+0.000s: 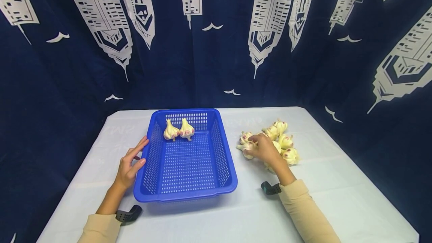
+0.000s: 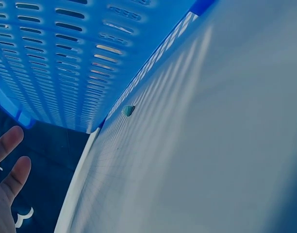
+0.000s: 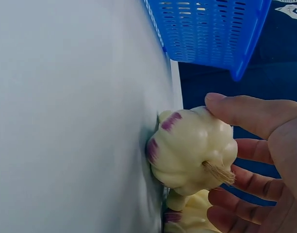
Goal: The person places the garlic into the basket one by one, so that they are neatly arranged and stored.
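A blue perforated plastic basket (image 1: 185, 197) stands on the table, with two garlic bulbs (image 1: 186, 129) side by side near its far end. My left hand (image 1: 129, 165) touches the basket's left rim with fairly straight fingers. To the right of the basket, my right hand (image 1: 268, 150) curls its thumb and fingers about a garlic bulb (image 3: 187, 150) at the left of a pile. That bulb is cream with purple streaks and a tuft of dry roots, and it appears to rest on the white cloth. Some of the fingers pass behind it.
Several more garlic bulbs (image 1: 286, 141) lie in the pile around and beyond the right hand. A white cloth covers the table (image 1: 243, 216). Behind the table hangs a dark blue curtain (image 1: 202, 66) printed with white buildings and birds.
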Tool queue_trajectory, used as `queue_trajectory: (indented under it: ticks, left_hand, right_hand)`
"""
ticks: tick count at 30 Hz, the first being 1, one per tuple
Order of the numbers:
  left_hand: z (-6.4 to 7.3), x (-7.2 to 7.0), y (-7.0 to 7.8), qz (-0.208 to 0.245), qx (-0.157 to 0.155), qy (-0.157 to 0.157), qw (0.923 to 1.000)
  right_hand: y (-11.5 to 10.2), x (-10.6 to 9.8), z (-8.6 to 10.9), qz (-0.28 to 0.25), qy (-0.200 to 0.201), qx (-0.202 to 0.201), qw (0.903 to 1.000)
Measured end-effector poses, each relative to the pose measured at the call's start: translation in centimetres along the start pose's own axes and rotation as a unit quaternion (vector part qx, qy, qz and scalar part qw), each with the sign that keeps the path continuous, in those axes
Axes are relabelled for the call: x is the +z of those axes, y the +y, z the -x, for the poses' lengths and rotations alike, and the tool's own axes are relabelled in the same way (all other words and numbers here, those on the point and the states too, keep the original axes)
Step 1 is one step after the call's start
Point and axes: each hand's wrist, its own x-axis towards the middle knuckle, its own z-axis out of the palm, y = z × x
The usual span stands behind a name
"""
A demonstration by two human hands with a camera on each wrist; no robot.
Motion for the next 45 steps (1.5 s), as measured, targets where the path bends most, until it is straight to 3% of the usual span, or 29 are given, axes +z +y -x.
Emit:
queue_trajectory:
  ticks: [20,35,45]
  left_hand:
    - [0.1,0.0,0.3,0.008,-0.009,-0.002,0.9999]
    - [0.1,-0.1,0.1,0.01,-0.007,0.002,0.9999]
    - [0.1,0.0,0.2,0.008,-0.017,-0.002,0.9998]
  right_hand:
    - [-0.5,-0.2,0.7,-0.003,-0.013,0.024,0.9996]
    - [-0.6,-0.7,0.4,-0.029,0.044,-0.01,0.9985]
    - [-1.3,-1.0,0.4,-0.036,0.074,0.011,0.9965]
